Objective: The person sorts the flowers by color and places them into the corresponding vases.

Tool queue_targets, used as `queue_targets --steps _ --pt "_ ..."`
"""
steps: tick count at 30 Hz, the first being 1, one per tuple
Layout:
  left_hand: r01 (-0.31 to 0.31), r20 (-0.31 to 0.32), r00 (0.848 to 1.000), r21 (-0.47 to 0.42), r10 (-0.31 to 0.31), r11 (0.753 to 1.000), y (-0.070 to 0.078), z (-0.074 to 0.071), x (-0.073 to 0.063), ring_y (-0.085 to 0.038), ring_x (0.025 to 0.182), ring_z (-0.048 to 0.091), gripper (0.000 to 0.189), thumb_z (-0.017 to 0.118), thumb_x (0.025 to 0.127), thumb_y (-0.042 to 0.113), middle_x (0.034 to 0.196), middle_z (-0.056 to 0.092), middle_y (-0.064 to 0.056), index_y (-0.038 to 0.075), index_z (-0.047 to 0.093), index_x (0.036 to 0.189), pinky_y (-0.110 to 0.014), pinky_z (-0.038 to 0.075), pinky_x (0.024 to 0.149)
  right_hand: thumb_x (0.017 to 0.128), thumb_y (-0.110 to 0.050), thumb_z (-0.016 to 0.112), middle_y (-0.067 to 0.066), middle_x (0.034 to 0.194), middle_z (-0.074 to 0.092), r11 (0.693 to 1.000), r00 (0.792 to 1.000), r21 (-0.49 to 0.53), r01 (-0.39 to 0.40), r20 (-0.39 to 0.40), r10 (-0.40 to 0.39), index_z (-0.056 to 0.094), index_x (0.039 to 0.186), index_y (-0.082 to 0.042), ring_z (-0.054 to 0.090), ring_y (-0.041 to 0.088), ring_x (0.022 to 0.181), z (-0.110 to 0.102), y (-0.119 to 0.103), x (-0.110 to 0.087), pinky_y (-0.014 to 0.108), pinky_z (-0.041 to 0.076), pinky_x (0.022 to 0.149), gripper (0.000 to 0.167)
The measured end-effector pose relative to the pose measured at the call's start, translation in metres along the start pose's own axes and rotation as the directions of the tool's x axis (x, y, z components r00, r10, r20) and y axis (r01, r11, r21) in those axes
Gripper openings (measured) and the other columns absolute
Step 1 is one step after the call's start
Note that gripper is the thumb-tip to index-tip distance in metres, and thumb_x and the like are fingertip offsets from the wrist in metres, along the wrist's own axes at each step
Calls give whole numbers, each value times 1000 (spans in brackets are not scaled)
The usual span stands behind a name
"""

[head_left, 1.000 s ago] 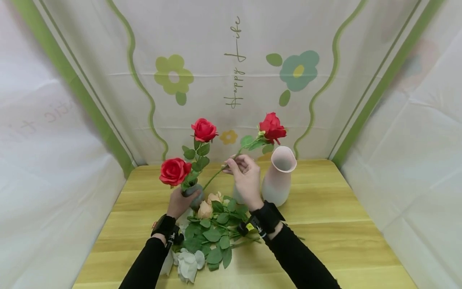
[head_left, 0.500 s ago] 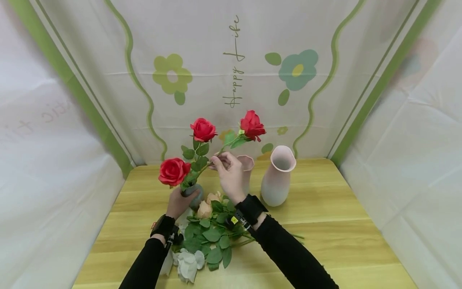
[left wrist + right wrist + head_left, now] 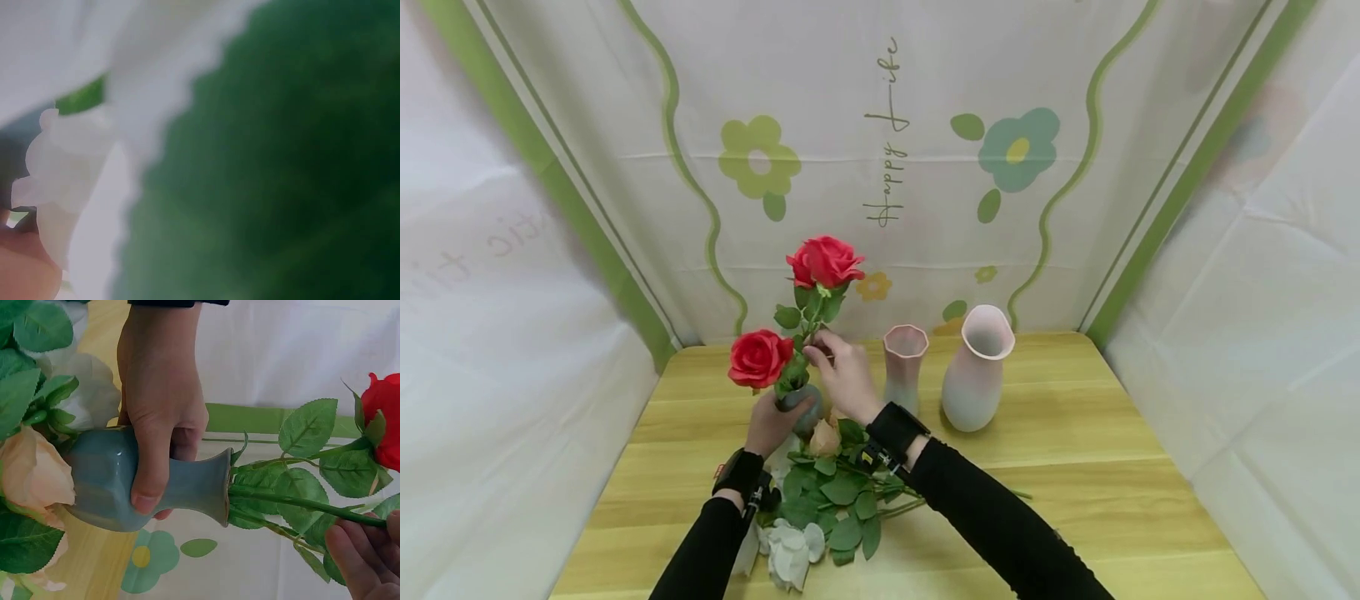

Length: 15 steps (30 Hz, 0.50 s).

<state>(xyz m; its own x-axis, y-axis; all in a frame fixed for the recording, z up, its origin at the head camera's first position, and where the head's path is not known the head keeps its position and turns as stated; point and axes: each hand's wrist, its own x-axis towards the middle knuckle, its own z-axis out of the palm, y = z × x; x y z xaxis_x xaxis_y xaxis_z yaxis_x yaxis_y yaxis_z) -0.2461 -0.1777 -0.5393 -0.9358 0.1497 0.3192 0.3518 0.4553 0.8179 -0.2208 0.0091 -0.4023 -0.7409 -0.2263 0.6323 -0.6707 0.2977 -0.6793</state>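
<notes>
My left hand point(image 3: 769, 423) grips the neck of a small blue-grey vase point(image 3: 103, 481), its thumb across the front in the right wrist view. My right hand point(image 3: 850, 379) pinches the green stem point(image 3: 294, 503) of a red rose point(image 3: 837, 260) above the vase. That stem's lower end reaches into the vase mouth. A second red rose point(image 3: 760, 358) leans left out of the vase, and another is mostly covered by the held bloom. In the left wrist view, a blurred green leaf point(image 3: 281, 156) and white petals point(image 3: 75, 150) hide most of the left hand.
Peach roses point(image 3: 825, 439), green leaves point(image 3: 846, 492) and a white rose point(image 3: 788, 554) lie on the wooden table point(image 3: 1075, 467) in front of the vase. A slim pink-white vase point(image 3: 904, 367) and a larger one point(image 3: 973, 387) stand to the right. Printed cloth point(image 3: 820, 67) surrounds the table.
My right hand has moved left with the rose, bringing its bloom from above the large vase to overlap the upright rose. The slim vase has come into view. The left hand stays put.
</notes>
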Motion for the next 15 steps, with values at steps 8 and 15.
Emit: queue_targets --steps 8,15 --pt "20 14 1000 4 -21 1000 -1 -1 -1 -28 108 61 47 75 89 38 112 67 -11 10 62 126 -47 47 95 99 -4 59 8 85 64 986 990 -115 123 78 -114 65 97 -2 54 13 66 12 6 5 22 41 61 6" --pt "33 9 999 35 -33 999 0 -1 -3 -21 71 51 35 72 93 31 77 56 -5 3 61 110 -38 39 68 101 -3 57 7 94 65 953 972 -268 145 217 -87 65 106 -4 63 17 85 20 8 3 21 48 74 9"
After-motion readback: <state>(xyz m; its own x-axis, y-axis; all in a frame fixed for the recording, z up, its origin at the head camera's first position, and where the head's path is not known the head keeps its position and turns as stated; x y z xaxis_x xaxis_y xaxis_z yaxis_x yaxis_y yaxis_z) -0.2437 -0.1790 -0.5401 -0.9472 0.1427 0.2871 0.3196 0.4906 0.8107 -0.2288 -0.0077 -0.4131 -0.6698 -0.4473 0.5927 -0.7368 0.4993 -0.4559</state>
